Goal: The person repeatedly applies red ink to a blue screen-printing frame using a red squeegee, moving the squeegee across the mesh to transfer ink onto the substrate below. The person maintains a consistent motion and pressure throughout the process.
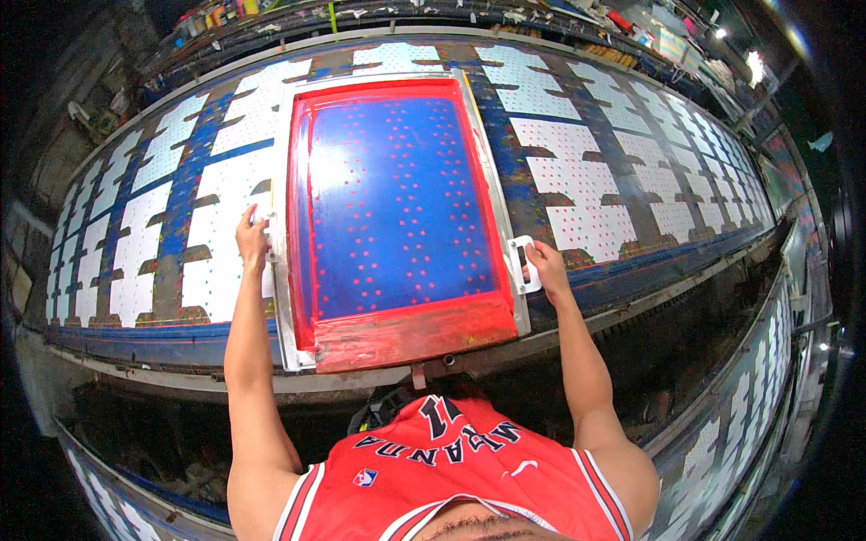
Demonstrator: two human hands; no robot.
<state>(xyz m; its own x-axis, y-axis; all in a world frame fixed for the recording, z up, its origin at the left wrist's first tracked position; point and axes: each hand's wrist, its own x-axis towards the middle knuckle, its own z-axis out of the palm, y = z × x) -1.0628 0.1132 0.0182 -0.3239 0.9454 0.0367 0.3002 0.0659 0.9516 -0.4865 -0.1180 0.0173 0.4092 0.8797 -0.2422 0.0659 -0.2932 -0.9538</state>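
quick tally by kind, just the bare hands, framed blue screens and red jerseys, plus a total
bare hands: 2 (left hand, right hand)
framed blue screen: 1
red jersey: 1
total: 4

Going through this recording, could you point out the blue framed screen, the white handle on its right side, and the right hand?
blue framed screen [393,206]: head view, middle of its blue mesh
white handle [524,241]: head view, its upper end
right hand [548,268]: head view, back of the hand

Glossy blue screen [397,198], smooth metal frame [283,162], white plastic-looking handle [521,242]
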